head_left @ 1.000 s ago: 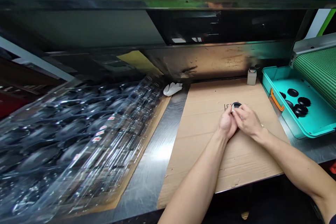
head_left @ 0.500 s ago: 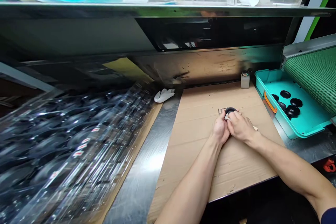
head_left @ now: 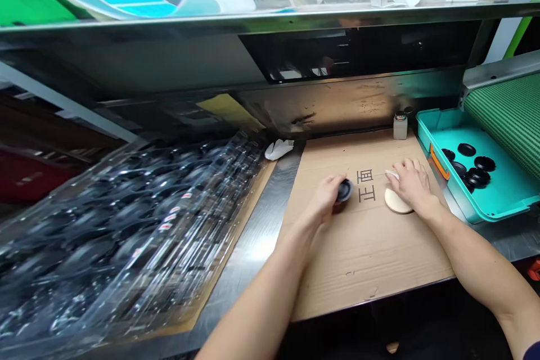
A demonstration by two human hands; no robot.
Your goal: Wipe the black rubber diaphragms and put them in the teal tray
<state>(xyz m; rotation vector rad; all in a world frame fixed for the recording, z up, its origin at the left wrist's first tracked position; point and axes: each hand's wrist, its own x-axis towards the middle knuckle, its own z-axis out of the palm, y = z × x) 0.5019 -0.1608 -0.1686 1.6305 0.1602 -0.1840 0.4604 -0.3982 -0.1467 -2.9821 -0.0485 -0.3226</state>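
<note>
My left hand (head_left: 325, 198) grips a small black round part (head_left: 343, 191), held tilted above the cardboard sheet (head_left: 320, 270). To its right, my right hand (head_left: 412, 183) pinches a crumpled white wipe (head_left: 392, 175), most of it hidden by the fingers. Right under that hand lies a flat cream-coloured round pad (head_left: 395, 202) on the cardboard. Black handwritten characters (head_left: 366, 185) show between the two hands.
A teal tray (head_left: 506, 202) with several black round parts stands at right, beside a green conveyor belt (head_left: 506, 101). A small bottle (head_left: 400, 125) is at the back. On the left are clear plastic trays (head_left: 139, 225) of black parts, and a crumpled white tissue (head_left: 279, 149).
My hands were together on the black part and have moved apart. The left has carried the part left; the right has moved right with the wipe, over the pad. The camera has turned slightly left.
</note>
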